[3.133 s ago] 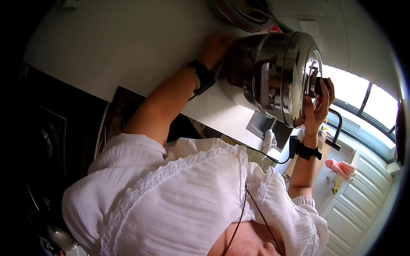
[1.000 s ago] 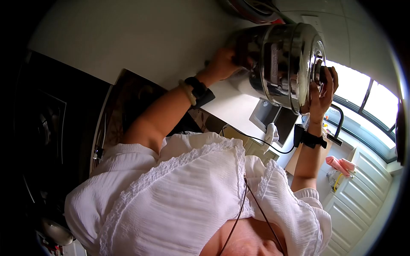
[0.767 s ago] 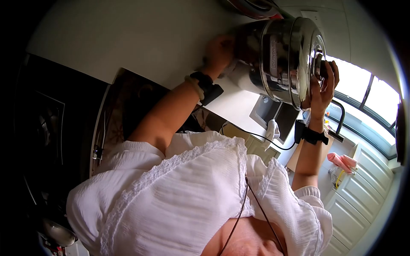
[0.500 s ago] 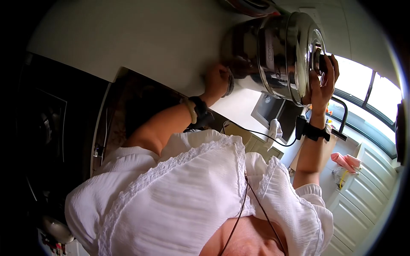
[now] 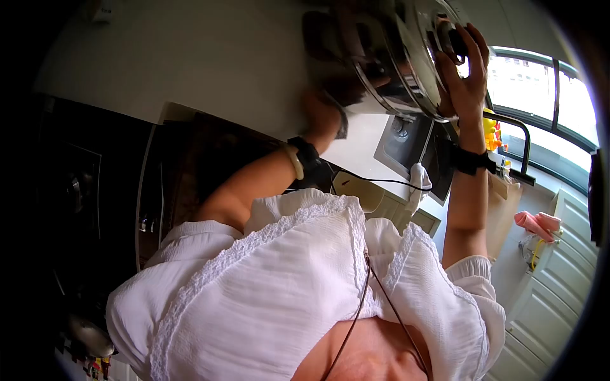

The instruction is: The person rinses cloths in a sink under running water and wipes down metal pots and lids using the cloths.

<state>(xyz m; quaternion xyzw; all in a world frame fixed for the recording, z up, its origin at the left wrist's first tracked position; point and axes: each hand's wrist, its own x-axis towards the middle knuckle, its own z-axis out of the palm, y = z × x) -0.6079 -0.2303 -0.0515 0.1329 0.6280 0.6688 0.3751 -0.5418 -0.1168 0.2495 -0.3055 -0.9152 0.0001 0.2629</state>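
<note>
A large shiny steel pot (image 5: pixel 375 60) with a lid stands at the top of the view, partly cut off by the upper edge. My right hand (image 5: pixel 467 79) is at the lid (image 5: pixel 432 60), its fingers curled round the dark knob (image 5: pixel 455 42). Low against the pot's near side is my left hand (image 5: pixel 321 117), blurred, with its fingers closed on a grey cloth (image 5: pixel 343 122). The cloth is mostly hidden by the hand, and whether it touches the pot I cannot tell.
A sink (image 5: pixel 401 143) with a dark tap (image 5: pixel 526 136) lies right of the pot, under a window (image 5: pixel 524 82). A white cloth (image 5: pixel 417 184) hangs at the counter edge. Pink gloves or cloth (image 5: pixel 537 223) hang by white cupboards (image 5: pixel 559 305). A dark appliance (image 5: pixel 82 184) stands at left.
The pot and my right hand on its lid sit higher and further left in view. The tap and cupboards have shifted right. My left hand has moved slightly down beside the pot.
</note>
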